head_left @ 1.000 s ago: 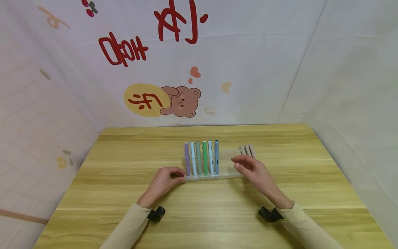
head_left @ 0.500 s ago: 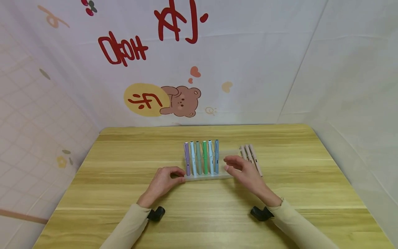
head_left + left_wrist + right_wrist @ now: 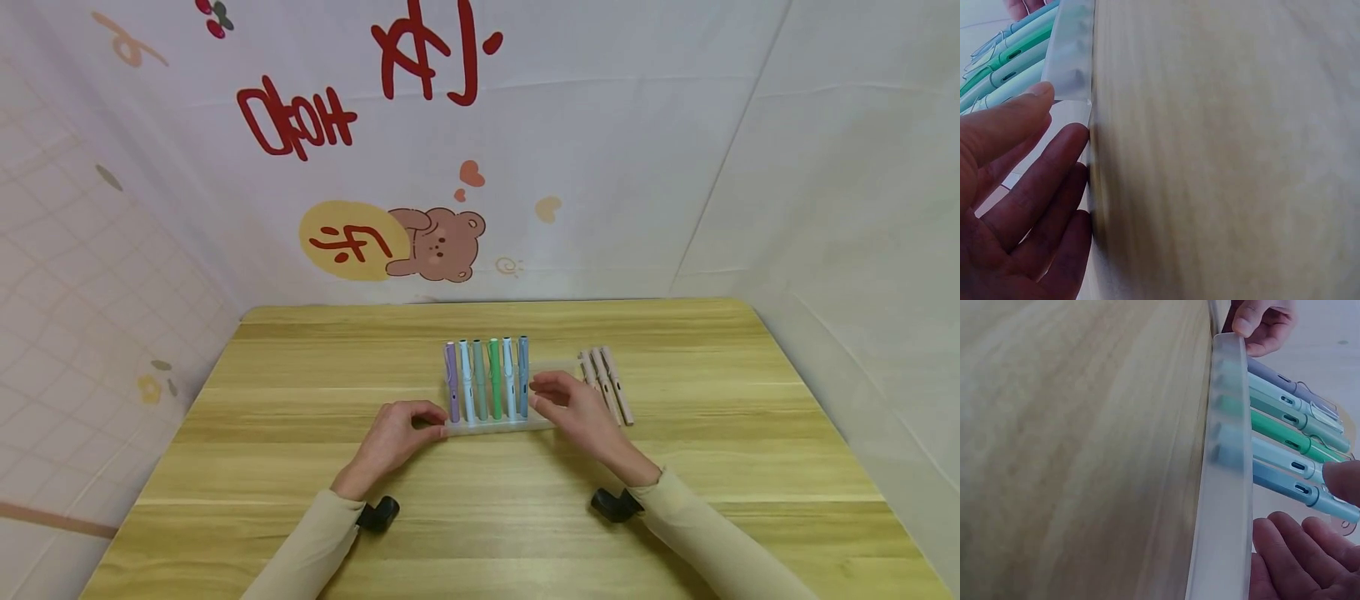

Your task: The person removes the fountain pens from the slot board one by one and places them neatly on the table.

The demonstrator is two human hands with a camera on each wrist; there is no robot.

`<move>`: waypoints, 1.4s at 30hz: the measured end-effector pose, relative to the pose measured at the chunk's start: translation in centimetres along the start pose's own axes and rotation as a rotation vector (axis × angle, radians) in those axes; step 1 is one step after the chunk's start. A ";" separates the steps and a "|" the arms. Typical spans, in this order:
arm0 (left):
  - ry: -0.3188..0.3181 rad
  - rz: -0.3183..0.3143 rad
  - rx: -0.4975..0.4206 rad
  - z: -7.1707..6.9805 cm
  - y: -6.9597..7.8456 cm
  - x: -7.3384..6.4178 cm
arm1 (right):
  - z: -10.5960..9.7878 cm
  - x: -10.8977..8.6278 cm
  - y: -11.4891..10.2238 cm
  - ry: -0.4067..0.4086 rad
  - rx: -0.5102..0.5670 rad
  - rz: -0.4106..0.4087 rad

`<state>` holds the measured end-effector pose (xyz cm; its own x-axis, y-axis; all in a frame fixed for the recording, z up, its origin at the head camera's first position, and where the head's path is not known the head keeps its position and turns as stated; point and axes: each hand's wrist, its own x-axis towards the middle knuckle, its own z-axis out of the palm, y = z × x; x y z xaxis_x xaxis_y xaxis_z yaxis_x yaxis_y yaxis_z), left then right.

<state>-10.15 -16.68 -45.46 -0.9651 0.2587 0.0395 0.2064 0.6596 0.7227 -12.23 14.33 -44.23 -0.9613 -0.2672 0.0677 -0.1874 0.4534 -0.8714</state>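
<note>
A translucent frosted pen stand (image 3: pixel 491 427) holds several pens upright in a row: a purple pen (image 3: pixel 452 387) at the left, then light blue, grey-green and green pens (image 3: pixel 495 383), another light blue one and a darker blue pen (image 3: pixel 523 379) at the right. My left hand (image 3: pixel 397 433) pinches the left end of the stand; its thumb (image 3: pixel 1040 90) sits at the corner. My right hand (image 3: pixel 585 417) is just right of the darker blue pen, thumb and fingers apart, holding nothing. In the right wrist view, the thumb (image 3: pixel 1342 481) overlaps the pen caps.
Beyond my right hand, 3 pale pinkish pens (image 3: pixel 613 387) lie side by side on the wooden table (image 3: pixel 480 517). A white printed cloth (image 3: pixel 600 150) hangs behind the table. Each wrist carries a black camera mount (image 3: pixel 378 515).
My right hand has moved left from the pale pens toward the darker blue pen, uncovering the pale pens. The left hand stays at the stand's end.
</note>
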 end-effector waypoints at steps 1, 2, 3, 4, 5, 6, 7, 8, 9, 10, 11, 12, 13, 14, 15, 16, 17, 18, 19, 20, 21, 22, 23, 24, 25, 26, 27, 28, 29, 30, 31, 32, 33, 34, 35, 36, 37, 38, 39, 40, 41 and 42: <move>0.000 -0.002 -0.002 0.0 0.0 0.0 | 0.1 0.1 0.0 0.000 0.003 0.004; -0.001 -0.003 -0.005 0.1 0.0 0.0 | 0.1 0.1 0.0 0.000 0.002 0.005; -0.002 -0.004 -0.008 0.1 0.0 0.0 | 0.2 0.2 0.0 0.000 0.000 0.006; -0.002 -0.004 -0.010 0.1 0.0 0.0 | 0.2 0.3 0.0 0.002 0.000 0.012; -0.002 -0.004 -0.011 0.2 0.0 0.0 | 0.3 0.4 0.0 0.003 -0.003 0.010; -0.002 -0.004 -0.013 0.2 0.0 0.0 | 0.3 0.5 0.0 0.001 -0.005 0.009; -0.002 -0.003 -0.014 0.2 0.0 0.0 | 0.4 0.5 0.0 0.001 -0.011 0.009; -0.003 -0.003 -0.014 0.3 0.0 0.0 | 0.5 0.6 0.1 0.002 -0.018 0.007; -0.003 -0.003 -0.014 0.3 0.0 0.0 | 0.5 0.6 0.1 0.003 -0.025 0.008; -0.003 -0.003 -0.015 0.3 0.0 0.0 | 0.6 0.7 0.1 0.004 -0.032 0.009; -0.003 -0.003 -0.016 0.3 0.0 0.0 | 0.7 0.8 0.0 0.004 -0.041 0.009; -0.003 -0.002 -0.017 0.3 0.0 0.0 | 0.7 0.8 0.0 0.004 -0.048 0.010; -0.003 -0.002 -0.016 0.3 0.0 0.0 | 0.8 0.9 0.0 0.007 -0.058 0.010; -0.003 0.000 -0.016 0.3 0.0 0.0 | 0.9 1.0 0.0 0.011 -0.067 0.012; -0.003 0.001 -0.016 0.3 0.0 0.0 | 1.0 1.0 0.0 0.012 -0.074 0.014; -0.002 0.003 -0.015 0.3 0.0 0.0 | 1.0 1.1 -0.1 0.014 -0.081 0.016; -0.002 0.004 -0.014 0.3 0.0 0.0 | 1.1 1.2 -0.1 0.016 -0.089 0.019; -0.001 0.005 -0.013 0.3 0.0 -0.1 | 1.1 1.2 -0.1 0.017 -0.090 0.024; -0.001 0.005 -0.013 0.3 0.0 -0.1 | 1.2 1.2 -0.1 0.017 -0.089 0.029; -0.002 0.006 -0.013 0.3 0.1 -0.1 | 1.2 1.2 -0.1 0.017 -0.088 0.031; -0.001 0.007 -0.012 0.3 0.1 -0.1 | 1.2 1.3 -0.1 0.017 -0.087 0.033; 0.000 0.008 -0.013 0.3 0.1 -0.1 | 1.3 1.3 -0.1 0.018 -0.086 0.036; 0.001 0.009 -0.015 0.3 0.1 -0.2 | 1.3 1.3 -0.2 0.020 -0.084 0.035; 0.002 0.011 -0.014 0.3 0.1 -0.2 | 1.3 1.3 -0.2 0.023 -0.082 0.035; 0.003 0.012 -0.015 0.3 0.1 -0.2 | 1.4 1.3 -0.2 0.027 -0.081 0.035; 0.003 0.013 -0.016 0.3 0.1 -0.2 | 1.4 1.4 -0.1 0.032 -0.085 0.033; 0.005 0.014 -0.017 0.3 0.1 -0.2 | 1.4 1.4 -0.1 0.037 -0.088 0.033; 0.006 0.016 -0.018 0.3 0.1 -0.2 | 1.4 1.4 -0.1 0.040 -0.091 0.032; 0.005 0.017 -0.017 0.3 0.1 -0.2 | 1.5 1.4 -0.1 0.044 -0.091 0.032; 0.004 0.016 -0.019 0.3 0.1 -0.1 | 1.5 1.4 -0.1 0.046 -0.092 0.032; 0.004 0.017 -0.020 0.3 0.0 -0.1 | 1.5 1.4 -0.1 0.047 -0.091 0.034; 0.004 0.017 -0.020 0.3 0.0 -0.1 | 1.5 1.4 -0.1 0.049 -0.092 0.033; 0.003 0.017 -0.021 0.3 0.0 -0.1 | 1.5 1.4 0.0 0.051 -0.092 0.031; 0.003 0.018 -0.019 0.3 0.0 -0.1 | 1.5 1.3 -0.1 0.053 -0.090 0.029; 0.003 0.016 -0.018 0.3 -0.1 -0.1 | 1.5 1.3 -0.1 0.057 -0.088 0.027; 0.003 0.015 -0.018 0.3 -0.1 -0.1 | 1.5 1.3 -0.1 0.062 -0.088 0.023; 0.005 0.014 -0.016 0.3 -0.1 -0.1 | 1.5 1.3 -0.1 0.065 -0.085 0.018; 0.006 0.013 -0.015 0.3 -0.1 -0.1 | 1.5 1.2 -0.2 0.069 -0.083 0.011; 0.006 0.011 -0.016 0.3 -0.1 -0.1 | 1.5 1.2 -0.2 0.073 -0.078 0.006; 0.008 0.012 -0.014 0.3 -0.1 -0.1 | 1.5 1.2 -0.3 0.075 -0.072 0.001; 0.009 0.011 -0.014 0.3 -0.1 -0.1 | 1.4 1.1 -0.4 0.080 -0.068 -0.004; 0.009 0.011 -0.015 0.3 -0.1 -0.1 | 1.4 1.1 -0.5 0.083 -0.066 -0.009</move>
<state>-10.01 -16.62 -45.75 -0.9643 0.2591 0.0537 0.2144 0.6460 0.7327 -12.91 12.63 -44.40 -0.9724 -0.2012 0.1180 -0.2064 0.5066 -0.8371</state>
